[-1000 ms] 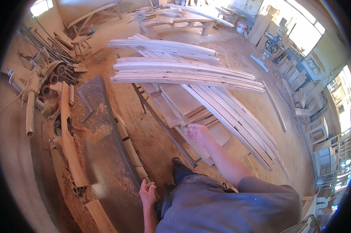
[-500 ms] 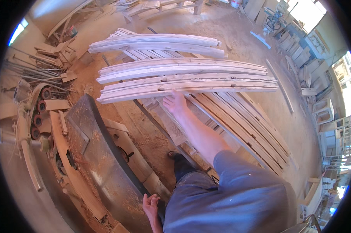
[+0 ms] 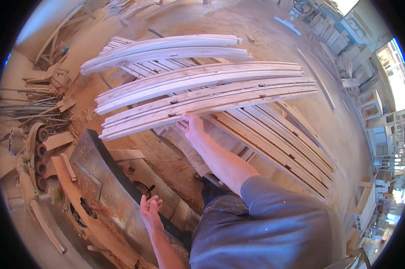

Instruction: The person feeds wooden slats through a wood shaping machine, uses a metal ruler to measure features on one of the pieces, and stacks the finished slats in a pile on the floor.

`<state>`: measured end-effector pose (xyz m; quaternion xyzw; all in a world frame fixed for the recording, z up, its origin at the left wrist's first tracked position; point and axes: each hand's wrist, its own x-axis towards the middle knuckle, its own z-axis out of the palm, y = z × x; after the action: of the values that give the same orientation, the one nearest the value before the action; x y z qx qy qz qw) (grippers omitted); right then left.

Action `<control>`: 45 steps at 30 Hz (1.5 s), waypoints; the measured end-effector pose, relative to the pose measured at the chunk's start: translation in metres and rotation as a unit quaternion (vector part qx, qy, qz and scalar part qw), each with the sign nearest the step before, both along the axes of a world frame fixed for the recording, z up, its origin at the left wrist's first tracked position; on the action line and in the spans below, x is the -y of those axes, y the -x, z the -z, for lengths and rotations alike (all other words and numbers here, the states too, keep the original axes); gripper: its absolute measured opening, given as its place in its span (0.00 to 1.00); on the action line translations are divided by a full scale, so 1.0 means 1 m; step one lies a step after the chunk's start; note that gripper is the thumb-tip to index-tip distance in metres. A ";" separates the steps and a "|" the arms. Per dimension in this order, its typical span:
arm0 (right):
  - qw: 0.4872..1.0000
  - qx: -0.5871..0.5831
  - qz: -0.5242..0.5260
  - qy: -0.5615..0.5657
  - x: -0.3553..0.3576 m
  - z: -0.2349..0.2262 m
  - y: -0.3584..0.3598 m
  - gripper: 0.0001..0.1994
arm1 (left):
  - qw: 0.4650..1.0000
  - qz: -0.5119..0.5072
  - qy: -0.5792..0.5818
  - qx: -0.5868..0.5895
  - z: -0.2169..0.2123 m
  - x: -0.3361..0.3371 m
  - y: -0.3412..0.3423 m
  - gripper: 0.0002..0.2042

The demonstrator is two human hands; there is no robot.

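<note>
Long, slightly curved-looking wooden strips [image 3: 238, 98] with slots cut in them lie in rows across a stack ahead of me. At the near edge of the closest row, my right hand [image 3: 193, 127] has its fingers closed around the edge of a strip; part of the fingers is hidden by the wood. My left hand [image 3: 151, 212] is raised with nothing in it, fingers loosely bent and apart. It hovers over the near edge of a dark metal machine table [image 3: 117, 193] dusted with sawdust.
More strips [image 3: 274, 143] run diagonally beneath the rows. A machine with dark rollers [image 3: 41, 151] stands at left beside a wooden board [image 3: 83, 201]. Metal bars [image 3: 30, 107] are piled at far left. Wooden frames [image 3: 370, 105] and offcuts line the right wall.
My left hand has risen forward over the machine table edge. My right hand has settled more firmly on the near strip's edge. The whole view has turned slightly.
</note>
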<state>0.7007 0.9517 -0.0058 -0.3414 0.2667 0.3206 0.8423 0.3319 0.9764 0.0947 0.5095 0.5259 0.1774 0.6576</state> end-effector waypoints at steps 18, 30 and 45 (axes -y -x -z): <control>0.976 -0.025 -0.160 -0.149 0.106 -0.062 0.105 0.14 | 0.901 -0.175 0.178 0.354 0.034 -0.049 -0.074 0.31; 0.991 -0.053 0.039 -0.113 0.175 -0.089 0.050 0.24 | 0.895 -0.254 0.066 0.360 -0.017 -0.031 -0.010 0.34; 0.922 0.100 -0.130 -0.351 0.207 -0.164 0.144 0.34 | 0.809 -0.162 -0.067 0.560 -0.086 0.131 0.189 0.37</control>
<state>0.5569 0.7450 0.1579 -0.0863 0.0043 0.4648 0.8812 0.1426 0.8451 0.1810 0.2720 0.1276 0.5707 0.7642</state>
